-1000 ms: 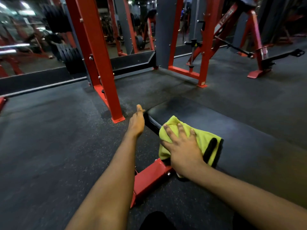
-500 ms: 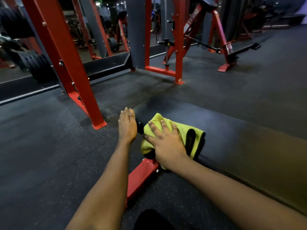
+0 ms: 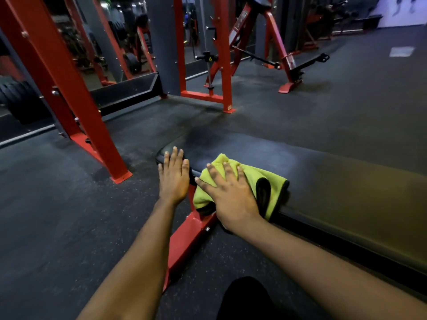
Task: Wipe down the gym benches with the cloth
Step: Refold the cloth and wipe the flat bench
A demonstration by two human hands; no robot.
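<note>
A long black padded bench (image 3: 323, 181) runs from the middle of the view off to the right. A yellow-green cloth with a dark edge (image 3: 256, 179) lies over the near edge of its left end. My right hand (image 3: 227, 195) presses flat on the cloth with the fingers spread. My left hand (image 3: 173, 175) is open with straight fingers, and it rests at the bench's left end, just left of the cloth. The bench's red steel foot (image 3: 187, 241) shows below the two hands.
A red rack upright (image 3: 69, 100) stands on the rubber floor to the left. Another red frame (image 3: 221, 65) and an angled red machine (image 3: 277, 49) stand behind the bench. Black weight plates (image 3: 16, 98) hang at the far left. A dark knee (image 3: 247, 299) shows at the bottom.
My left hand turned from a thumb-up edge grip to lying flat with straight fingers at the bench end. The view swung left to right. My right hand stayed pressed on the cloth.
</note>
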